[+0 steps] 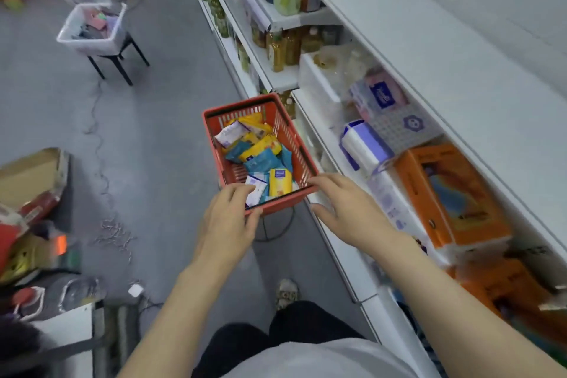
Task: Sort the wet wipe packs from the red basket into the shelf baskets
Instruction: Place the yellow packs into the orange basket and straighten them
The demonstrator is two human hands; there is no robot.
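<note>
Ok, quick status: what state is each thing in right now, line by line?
Red basket: upright on a stand, still holding many packs.
Wipe packs: loose heap inside the basket.
Left hand: grips the basket's near rim, fingers over a white pack.
Right hand: open, at the basket's near right corner.
White bin: on a stool, part filled.
</note>
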